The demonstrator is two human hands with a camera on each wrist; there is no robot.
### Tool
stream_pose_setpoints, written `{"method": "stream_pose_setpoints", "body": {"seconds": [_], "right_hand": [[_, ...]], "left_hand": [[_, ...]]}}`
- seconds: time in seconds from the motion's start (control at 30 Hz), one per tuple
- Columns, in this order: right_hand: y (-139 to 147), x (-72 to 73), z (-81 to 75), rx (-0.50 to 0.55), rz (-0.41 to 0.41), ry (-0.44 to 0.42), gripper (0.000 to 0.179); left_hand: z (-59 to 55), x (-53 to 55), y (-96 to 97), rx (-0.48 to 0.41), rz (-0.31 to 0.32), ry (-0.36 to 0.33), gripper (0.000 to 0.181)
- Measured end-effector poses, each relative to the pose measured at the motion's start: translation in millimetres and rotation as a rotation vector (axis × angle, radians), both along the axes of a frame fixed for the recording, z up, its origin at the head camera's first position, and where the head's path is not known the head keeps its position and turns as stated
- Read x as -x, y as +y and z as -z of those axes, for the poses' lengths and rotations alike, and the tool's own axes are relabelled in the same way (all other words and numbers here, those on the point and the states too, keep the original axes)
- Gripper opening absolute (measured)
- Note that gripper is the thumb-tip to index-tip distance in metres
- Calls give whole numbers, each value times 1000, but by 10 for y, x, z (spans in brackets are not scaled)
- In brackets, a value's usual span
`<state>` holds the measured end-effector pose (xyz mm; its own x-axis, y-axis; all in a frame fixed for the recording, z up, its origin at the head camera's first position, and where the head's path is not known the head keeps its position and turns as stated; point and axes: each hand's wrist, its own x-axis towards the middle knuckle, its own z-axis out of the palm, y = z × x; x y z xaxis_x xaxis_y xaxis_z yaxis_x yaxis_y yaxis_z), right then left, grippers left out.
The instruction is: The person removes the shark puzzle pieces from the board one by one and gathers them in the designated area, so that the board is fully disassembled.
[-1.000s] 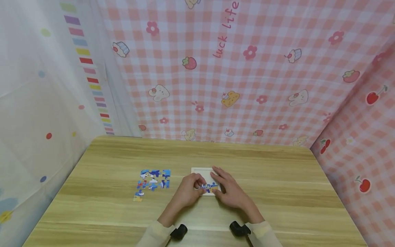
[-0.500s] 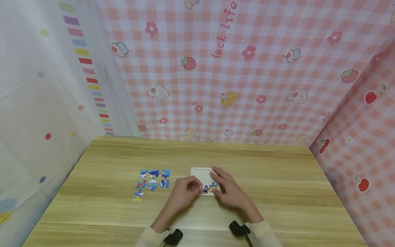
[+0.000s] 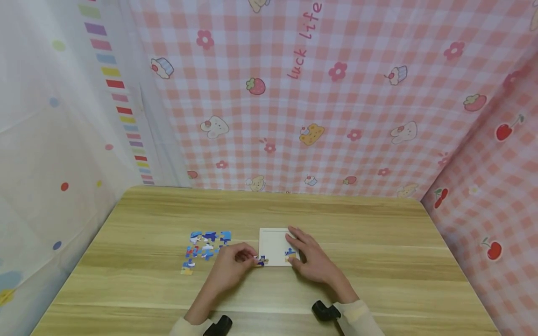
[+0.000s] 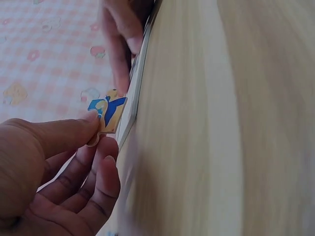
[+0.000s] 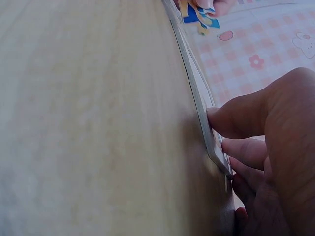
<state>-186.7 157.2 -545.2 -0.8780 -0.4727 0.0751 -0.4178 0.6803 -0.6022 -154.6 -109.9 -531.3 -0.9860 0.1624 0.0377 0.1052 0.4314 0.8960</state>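
Note:
My left hand (image 3: 230,263) pinches a jigsaw piece (image 3: 262,260) between thumb and fingers, over the lower left corner of a white puzzle tray (image 3: 272,240). In the left wrist view this jigsaw piece (image 4: 112,113) is blue and tan. My right hand (image 3: 313,256) rests along the tray's right side, fingers spread toward its top corner and thumb near the bottom. The right wrist view has that thumb (image 5: 241,118) touching the tray rim (image 5: 197,93). A blue and yellow piece (image 3: 290,255) lies in the tray's lower right corner, partly covered by the thumb.
Several loose jigsaw pieces (image 3: 208,237) lie in rows on the wooden table (image 3: 357,224), left of the tray; my left hand partly covers one. A checked pink curtain (image 3: 315,102) hangs behind the table, and a white one (image 3: 84,140) at the left.
My left hand has drawn left and lifted a piece from beside the lower right one, carrying it to the tray's left corner. My right hand has stayed on the tray.

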Motion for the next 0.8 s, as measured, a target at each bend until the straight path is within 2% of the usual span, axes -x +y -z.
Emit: {"method": "stream_pose_setpoints", "body": {"seconds": [0.23, 0.43, 0.6, 0.8], "right_hand": [[5, 0, -7, 5, -5, -14, 61], [8, -4, -18, -2, -11, -22, 62], [4, -6, -12, -3, -8, -14, 62], [5, -3, -16, -2, -11, -10, 61]], "left_hand": [[-39, -7, -211, 1, -62, -26, 11], [-80, -37, -409, 49, -113, -48, 13], [-125, -74, -595, 34, -131, -78, 13], [-140, -108, -798, 24, -149, -79, 13]]}}
